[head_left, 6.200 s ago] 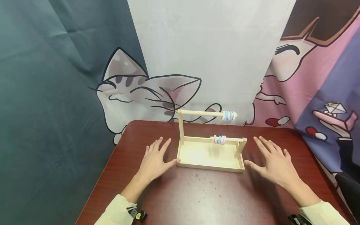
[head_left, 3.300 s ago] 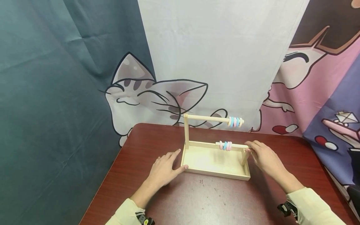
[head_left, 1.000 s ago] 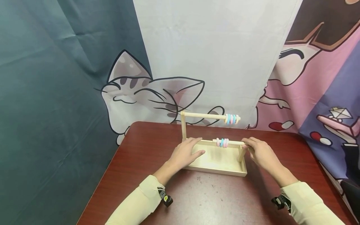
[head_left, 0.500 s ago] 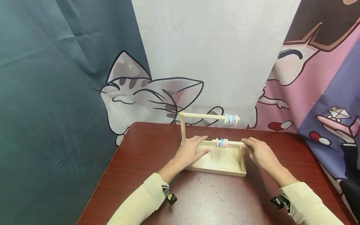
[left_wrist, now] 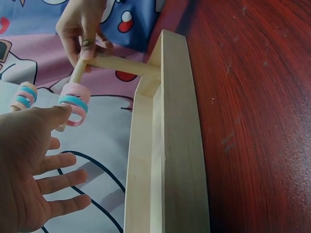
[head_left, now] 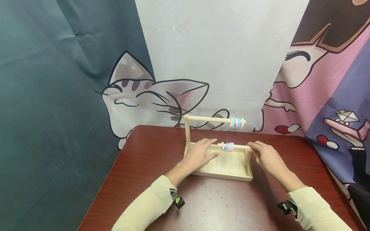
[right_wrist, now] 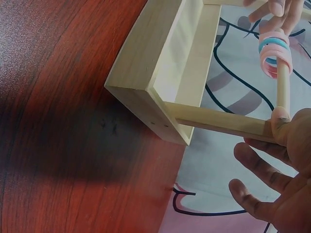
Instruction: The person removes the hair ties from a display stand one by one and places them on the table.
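Observation:
A pale wooden stand has a tray base and two posts, each bearing a horizontal rod. Pink and blue rings circle the lower rod near its free end. More rings in cream, blue and pink sit at the tip of the upper rod. My left hand is over the tray, fingers extended and holding nothing, just left of the lower rod's free end. My right hand pinches the corner where the lower rod meets its post; its other fingers are spread.
The stand rests on a reddish-brown table with a glossy surface. Behind the table hangs a cloth backdrop with a printed cat. Dark bands with small cameras are on both wrists.
My right hand moved from the tray's right side onto the lower rod's post corner, and stays there. My left hand moved right from beside the tray to over it, toward the lower rod's rings.

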A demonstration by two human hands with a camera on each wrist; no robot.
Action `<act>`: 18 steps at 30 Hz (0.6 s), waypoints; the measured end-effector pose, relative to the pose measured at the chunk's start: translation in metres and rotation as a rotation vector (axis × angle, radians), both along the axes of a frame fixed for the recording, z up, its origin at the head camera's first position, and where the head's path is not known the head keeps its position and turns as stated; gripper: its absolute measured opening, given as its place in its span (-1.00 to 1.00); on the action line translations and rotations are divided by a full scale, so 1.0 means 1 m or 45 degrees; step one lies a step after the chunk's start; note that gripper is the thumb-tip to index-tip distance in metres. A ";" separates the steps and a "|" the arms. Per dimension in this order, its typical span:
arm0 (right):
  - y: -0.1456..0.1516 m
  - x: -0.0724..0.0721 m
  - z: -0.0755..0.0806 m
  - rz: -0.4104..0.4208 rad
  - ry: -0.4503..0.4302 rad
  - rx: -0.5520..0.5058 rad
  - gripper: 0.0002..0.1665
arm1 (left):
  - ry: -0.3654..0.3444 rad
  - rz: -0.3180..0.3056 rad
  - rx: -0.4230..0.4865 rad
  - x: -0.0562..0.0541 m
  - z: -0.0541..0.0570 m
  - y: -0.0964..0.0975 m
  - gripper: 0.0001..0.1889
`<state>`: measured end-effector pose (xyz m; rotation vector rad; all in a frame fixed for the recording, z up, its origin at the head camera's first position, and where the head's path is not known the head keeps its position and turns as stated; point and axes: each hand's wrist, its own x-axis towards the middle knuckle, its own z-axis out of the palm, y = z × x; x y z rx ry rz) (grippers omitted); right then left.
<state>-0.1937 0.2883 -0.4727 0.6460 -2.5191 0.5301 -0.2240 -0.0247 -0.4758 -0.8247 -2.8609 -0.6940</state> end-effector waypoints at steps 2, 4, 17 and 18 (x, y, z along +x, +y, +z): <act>0.000 0.000 0.000 -0.001 -0.005 0.001 -0.78 | 0.017 -0.007 -0.006 0.000 0.000 0.002 -0.31; 0.000 0.000 0.000 -0.003 -0.010 0.002 -0.79 | 0.030 -0.010 -0.008 -0.001 0.001 0.004 -0.31; 0.000 0.001 0.000 -0.021 -0.026 0.007 -0.77 | 0.022 -0.013 0.004 -0.005 -0.003 0.016 -0.33; 0.000 0.000 0.000 -0.020 -0.024 0.008 -0.77 | 0.019 -0.013 0.010 -0.006 -0.003 0.017 -0.33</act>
